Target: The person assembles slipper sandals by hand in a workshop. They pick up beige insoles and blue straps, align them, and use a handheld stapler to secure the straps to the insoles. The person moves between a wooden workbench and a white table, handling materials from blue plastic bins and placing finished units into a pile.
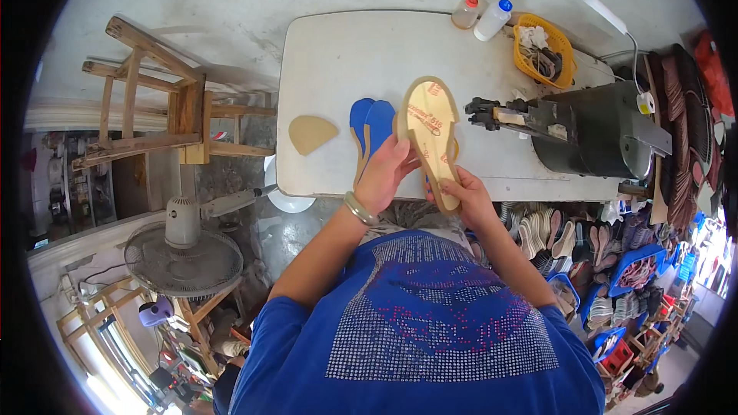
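Above the table's front edge, I hold a tan insole (430,119) with a pale yellow face and red print, its wide end pointing away from me. My left hand (387,174) grips its left edge, thumb on the face. Lower down, my right hand (470,198) pinches the narrow end on the right side. Just left of the insole, two blue insoles (373,119) with tan lower parts lie together on the white table (346,54). Farther left is a tan, rounded flat piece (311,134). Something behind the held insole is mostly hidden.
A dark green sewing machine (600,127) stands at the table's right. Behind are a red-tipped bottle (464,14), a blue-capped bottle (492,21) and a yellow basket (570,58). To the left are a wooden stool (191,119) and a fan (183,253); many insoles (565,238) lie at right.
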`<act>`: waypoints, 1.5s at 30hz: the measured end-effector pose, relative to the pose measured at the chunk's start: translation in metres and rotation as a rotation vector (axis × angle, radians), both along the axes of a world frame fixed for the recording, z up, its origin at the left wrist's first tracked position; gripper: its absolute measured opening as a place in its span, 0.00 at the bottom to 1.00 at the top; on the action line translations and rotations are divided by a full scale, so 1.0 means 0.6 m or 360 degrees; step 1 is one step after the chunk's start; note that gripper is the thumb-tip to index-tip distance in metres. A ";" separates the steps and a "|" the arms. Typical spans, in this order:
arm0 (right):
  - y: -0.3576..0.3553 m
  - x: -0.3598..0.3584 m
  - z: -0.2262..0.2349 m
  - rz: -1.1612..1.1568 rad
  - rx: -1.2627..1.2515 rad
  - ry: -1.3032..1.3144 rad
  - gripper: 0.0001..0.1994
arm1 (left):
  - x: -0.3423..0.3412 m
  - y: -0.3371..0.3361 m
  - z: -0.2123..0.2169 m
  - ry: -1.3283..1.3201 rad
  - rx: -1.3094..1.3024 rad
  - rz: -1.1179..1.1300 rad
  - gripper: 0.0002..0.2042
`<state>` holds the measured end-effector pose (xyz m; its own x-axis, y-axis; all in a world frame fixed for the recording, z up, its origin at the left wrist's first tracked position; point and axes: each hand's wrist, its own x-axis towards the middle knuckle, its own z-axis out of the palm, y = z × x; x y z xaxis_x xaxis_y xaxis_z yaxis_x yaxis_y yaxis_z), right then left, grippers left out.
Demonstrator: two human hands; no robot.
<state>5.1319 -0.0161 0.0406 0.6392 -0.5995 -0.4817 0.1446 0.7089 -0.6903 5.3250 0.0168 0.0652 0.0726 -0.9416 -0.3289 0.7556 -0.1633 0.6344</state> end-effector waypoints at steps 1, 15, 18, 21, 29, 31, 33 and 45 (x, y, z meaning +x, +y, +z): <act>0.004 -0.005 0.005 0.0029 0.0017 -0.0022 0.20 | -0.009 -0.003 -0.002 0.0008 0.0024 -0.0003 0.19; 0.015 -0.490 -0.295 -0.2194 0.0224 0.0375 0.25 | 0.025 0.003 -0.027 -0.0385 0.0057 0.0037 0.18; -0.026 -0.535 -0.311 -0.2464 0.0256 0.0404 0.27 | 0.054 0.027 -0.018 -0.0540 0.0092 0.0086 0.17; -0.070 -0.569 -0.341 -0.2595 0.0210 0.0457 0.26 | 0.077 0.044 0.008 -0.0544 0.0047 0.0094 0.17; -0.134 -0.574 -0.376 -0.2409 0.0238 0.0571 0.25 | 0.130 0.113 0.011 -0.0689 0.0195 0.0293 0.16; -0.131 -0.597 -0.400 -0.2340 0.0226 0.0478 0.27 | 0.148 0.126 -0.009 -0.0701 0.0226 0.0288 0.17; -0.134 -0.620 -0.417 -0.2094 0.0297 0.0700 0.28 | 0.138 0.143 -0.018 -0.0669 0.0297 0.0377 0.16; -0.081 -0.519 -0.299 -0.0818 -0.1088 0.2098 0.26 | 0.044 0.050 0.006 -0.0456 0.0222 0.0125 0.16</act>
<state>4.8206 -0.0649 -0.1386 -0.3293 -0.9415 -0.0710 -0.6770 0.2879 -0.6774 5.3513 0.0469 0.0687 0.2515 -0.8766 -0.4103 0.5635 -0.2121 0.7984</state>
